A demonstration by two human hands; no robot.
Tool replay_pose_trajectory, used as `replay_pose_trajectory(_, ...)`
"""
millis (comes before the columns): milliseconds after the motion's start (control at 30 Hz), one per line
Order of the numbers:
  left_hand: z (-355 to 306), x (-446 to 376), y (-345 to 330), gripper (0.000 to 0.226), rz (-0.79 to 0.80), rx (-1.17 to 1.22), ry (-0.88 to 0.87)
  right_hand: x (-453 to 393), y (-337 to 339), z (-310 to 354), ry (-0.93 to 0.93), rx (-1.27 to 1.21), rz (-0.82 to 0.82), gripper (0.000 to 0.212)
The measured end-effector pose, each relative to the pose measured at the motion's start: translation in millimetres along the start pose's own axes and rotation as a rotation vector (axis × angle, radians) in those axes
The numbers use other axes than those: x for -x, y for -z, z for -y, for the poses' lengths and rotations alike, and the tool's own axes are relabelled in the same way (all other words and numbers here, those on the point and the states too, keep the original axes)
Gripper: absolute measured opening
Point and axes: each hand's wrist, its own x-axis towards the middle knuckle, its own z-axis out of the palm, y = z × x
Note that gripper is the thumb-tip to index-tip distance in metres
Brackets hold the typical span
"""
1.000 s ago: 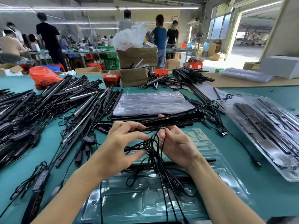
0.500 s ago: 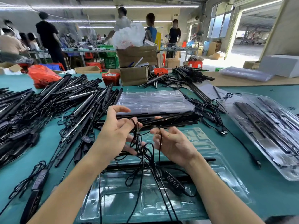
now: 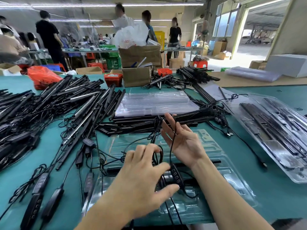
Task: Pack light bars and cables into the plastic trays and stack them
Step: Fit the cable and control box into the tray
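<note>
A clear plastic tray [image 3: 229, 183] lies on the green table in front of me, with a black light bar [image 3: 214, 161] lying across it. My left hand [image 3: 142, 178] is palm down over the tray, its fingers curled round loops of the black cable [image 3: 157, 156]. The cable's button controller [image 3: 176, 177] lies between its index finger and thumb. My right hand [image 3: 184, 140] is held palm up above the tray with straight fingers. The cable runs over its palm and loops at its fingertips.
A big pile of light bars with cables [image 3: 66, 105] covers the table's left. A stack of empty trays [image 3: 156, 102] sits behind more bars [image 3: 149, 123]. A filled tray [image 3: 274, 138] lies at the right. Boxes and people stand beyond.
My right hand has opened and turned palm up, moving away from the left. My left hand has dropped toward the tray with the cable loops and controller.
</note>
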Motion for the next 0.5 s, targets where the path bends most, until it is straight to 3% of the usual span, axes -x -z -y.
replay_pose_trajectory(200,-5,6,5,0.041,0.108,-0.002,0.027,2,-4,2,0.005,-0.028,-0.035,0.025)
replay_pose_trajectory(367,19,19,27,0.015,0.394,0.260,-0.036,2,-6,3,0.017,-0.047,-0.073,0.020)
replay_pose_trajectory(400,24,23,32,0.020,0.436,0.293,-0.023,1,-6,3,0.017,-0.042,-0.076,0.020)
replay_pose_trajectory(500,29,34,49,0.063,0.614,0.331,0.079,-1,-6,3,0.001,-0.020,-0.078,0.016)
